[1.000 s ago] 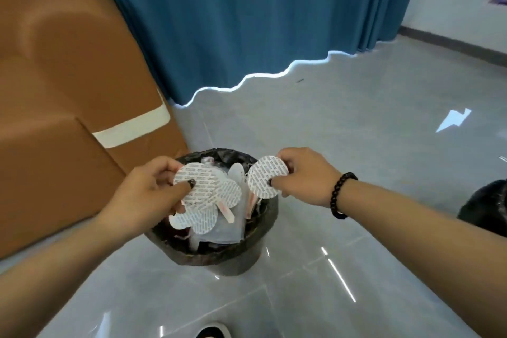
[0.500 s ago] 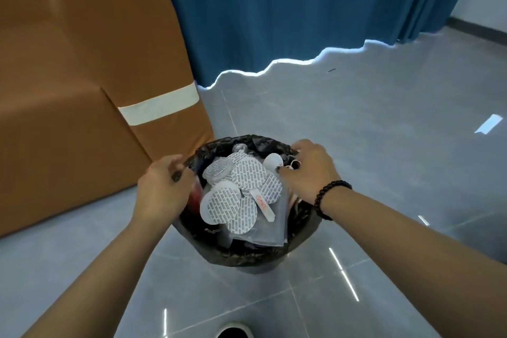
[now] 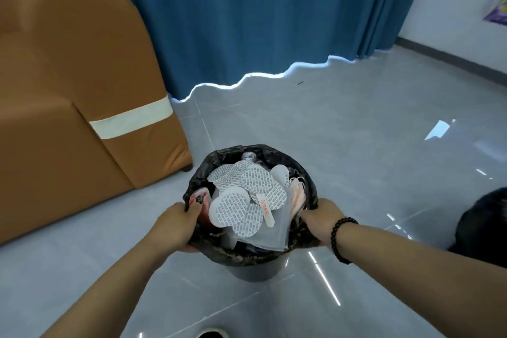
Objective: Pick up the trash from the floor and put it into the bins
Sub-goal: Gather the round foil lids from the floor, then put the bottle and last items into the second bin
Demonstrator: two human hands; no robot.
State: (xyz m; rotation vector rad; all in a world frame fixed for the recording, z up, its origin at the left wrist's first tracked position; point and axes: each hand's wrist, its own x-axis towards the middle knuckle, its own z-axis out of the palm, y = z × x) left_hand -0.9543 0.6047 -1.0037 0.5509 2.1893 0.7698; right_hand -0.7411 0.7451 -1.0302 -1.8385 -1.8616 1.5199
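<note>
I've got my left hand (image 3: 175, 223) and right hand (image 3: 322, 218) gripping the bin (image 3: 248, 261) rim at nine and three o'clock. The round seals (image 3: 241, 195) lie inside, so I judge I'll lift or carry it next.

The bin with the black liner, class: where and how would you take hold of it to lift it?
Grip the bin at its rim, one hand on each side, as the left hand and right hand do now. The round, open top offers opposite edges, and it is heaped with printed discs, so come from the sides and keep it upright, probably best.
</note>
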